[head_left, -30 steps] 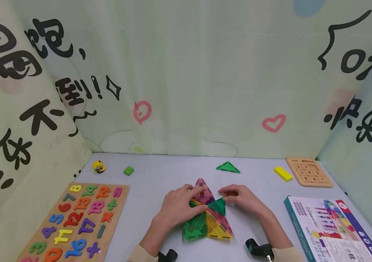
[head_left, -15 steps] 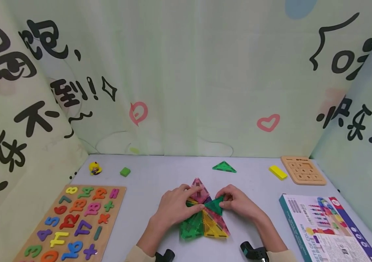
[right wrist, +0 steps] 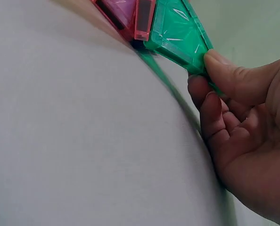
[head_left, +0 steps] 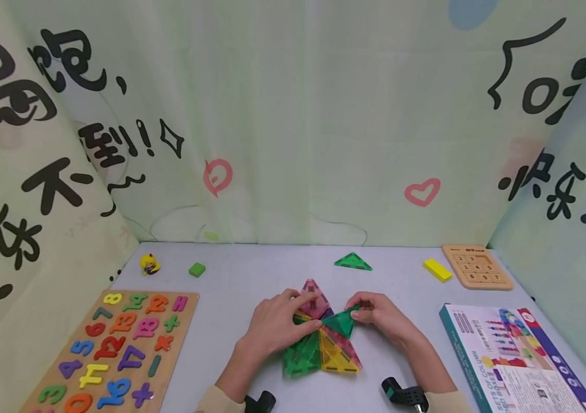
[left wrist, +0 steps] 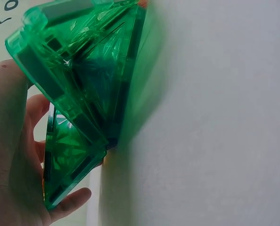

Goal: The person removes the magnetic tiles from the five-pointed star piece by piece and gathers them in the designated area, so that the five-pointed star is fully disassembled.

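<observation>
A flat cluster of translucent magnetic triangle tiles (head_left: 318,350) in green, yellow, pink and purple lies at the table's near middle. My left hand (head_left: 279,324) rests on its left part, fingers laid over the pink tile (head_left: 313,301); light green tiles (left wrist: 78,94) fill the left wrist view beside the palm. My right hand (head_left: 383,318) pinches the outer corner of a dark green triangle tile (head_left: 341,324) and tilts that edge up off the table. In the right wrist view the thumb and forefinger pinch this green tile (right wrist: 177,33) next to a pink tile (right wrist: 126,14).
A spare green triangle (head_left: 353,262) lies further back. A wooden number puzzle board (head_left: 112,350) sits at left, with a small yellow duck (head_left: 149,264) and green block (head_left: 197,269) behind it. A yellow block (head_left: 437,269), a wooden sliding puzzle (head_left: 476,267) and a printed box (head_left: 509,361) are at right.
My right hand has closed on the dark green tile's outer corner and lifted that edge off the table. The left hand has stayed on the cluster.
</observation>
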`<state>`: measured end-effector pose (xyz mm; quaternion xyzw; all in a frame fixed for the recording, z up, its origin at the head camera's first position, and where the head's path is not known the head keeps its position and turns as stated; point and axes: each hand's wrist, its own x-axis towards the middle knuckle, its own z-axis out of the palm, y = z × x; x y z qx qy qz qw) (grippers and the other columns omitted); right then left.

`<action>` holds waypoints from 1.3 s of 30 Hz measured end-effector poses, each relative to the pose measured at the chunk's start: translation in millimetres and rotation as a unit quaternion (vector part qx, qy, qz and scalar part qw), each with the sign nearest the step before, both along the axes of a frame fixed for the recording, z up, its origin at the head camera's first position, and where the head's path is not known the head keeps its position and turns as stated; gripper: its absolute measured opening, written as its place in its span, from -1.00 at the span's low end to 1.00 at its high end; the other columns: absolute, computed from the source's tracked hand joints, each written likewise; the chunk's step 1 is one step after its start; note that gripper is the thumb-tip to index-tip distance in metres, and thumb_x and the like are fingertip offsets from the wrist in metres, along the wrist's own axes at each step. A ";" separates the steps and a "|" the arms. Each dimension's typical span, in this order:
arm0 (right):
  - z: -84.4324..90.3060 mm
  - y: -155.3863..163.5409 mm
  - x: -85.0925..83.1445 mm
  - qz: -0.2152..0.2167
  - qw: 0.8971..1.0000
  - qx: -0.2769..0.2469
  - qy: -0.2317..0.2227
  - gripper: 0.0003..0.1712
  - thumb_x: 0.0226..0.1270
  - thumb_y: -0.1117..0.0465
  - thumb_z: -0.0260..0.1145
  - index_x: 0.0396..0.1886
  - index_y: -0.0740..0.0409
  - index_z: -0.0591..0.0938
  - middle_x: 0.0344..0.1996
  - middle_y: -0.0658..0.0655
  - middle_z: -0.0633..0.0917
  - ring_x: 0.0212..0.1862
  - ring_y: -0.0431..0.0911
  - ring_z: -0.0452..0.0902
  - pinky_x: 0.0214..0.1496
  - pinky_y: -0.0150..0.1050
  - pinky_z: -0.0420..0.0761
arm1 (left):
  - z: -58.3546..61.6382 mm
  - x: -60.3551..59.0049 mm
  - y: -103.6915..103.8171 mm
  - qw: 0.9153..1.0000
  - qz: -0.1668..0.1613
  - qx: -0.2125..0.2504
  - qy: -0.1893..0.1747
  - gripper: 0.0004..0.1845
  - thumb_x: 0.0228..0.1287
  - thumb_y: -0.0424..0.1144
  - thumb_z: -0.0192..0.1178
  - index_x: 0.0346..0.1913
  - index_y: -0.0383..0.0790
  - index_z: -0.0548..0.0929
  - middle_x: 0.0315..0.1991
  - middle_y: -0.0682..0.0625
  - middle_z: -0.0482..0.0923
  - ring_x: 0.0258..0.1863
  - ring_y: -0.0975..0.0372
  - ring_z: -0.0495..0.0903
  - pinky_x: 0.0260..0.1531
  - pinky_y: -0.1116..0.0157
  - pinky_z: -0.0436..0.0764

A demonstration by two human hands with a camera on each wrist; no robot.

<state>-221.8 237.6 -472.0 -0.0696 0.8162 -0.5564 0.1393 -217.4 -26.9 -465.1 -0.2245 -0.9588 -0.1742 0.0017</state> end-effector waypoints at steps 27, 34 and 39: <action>-7.9 9.0 -1.5 -0.101 0.983 -0.146 -0.053 -0.75 0.40 0.34 0.24 0.02 0.35 0.58 -0.30 -0.03 0.65 -0.30 -0.19 0.56 -0.18 -0.39 0.62 | -0.7 0.2 -0.8 1.000 0.003 0.000 0.003 -0.31 0.21 0.49 0.00 0.41 0.51 0.30 0.20 0.05 0.54 -0.05 0.13 0.60 -0.09 0.07 0.59; -6.4 6.1 -8.2 -0.176 0.976 -0.124 -0.034 -0.65 0.41 0.28 0.26 0.12 0.36 0.58 -0.28 -0.02 0.62 -0.28 -0.20 0.56 -0.16 -0.43 0.63 | -2.9 -0.5 -1.6 1.000 0.007 0.000 0.004 -0.32 0.21 0.50 0.00 0.41 0.55 0.28 0.19 0.05 0.54 -0.08 0.13 0.60 -0.09 0.06 0.58; -4.0 8.7 -14.5 -0.234 0.969 -0.080 -0.018 -0.63 0.42 0.22 0.28 0.13 0.31 0.61 -0.27 -0.05 0.65 -0.29 -0.23 0.58 -0.18 -0.46 0.62 | -3.4 -1.3 0.0 1.000 0.001 -0.001 0.005 -0.33 0.22 0.50 -0.01 0.41 0.57 0.27 0.19 0.06 0.54 -0.09 0.14 0.60 -0.10 0.08 0.58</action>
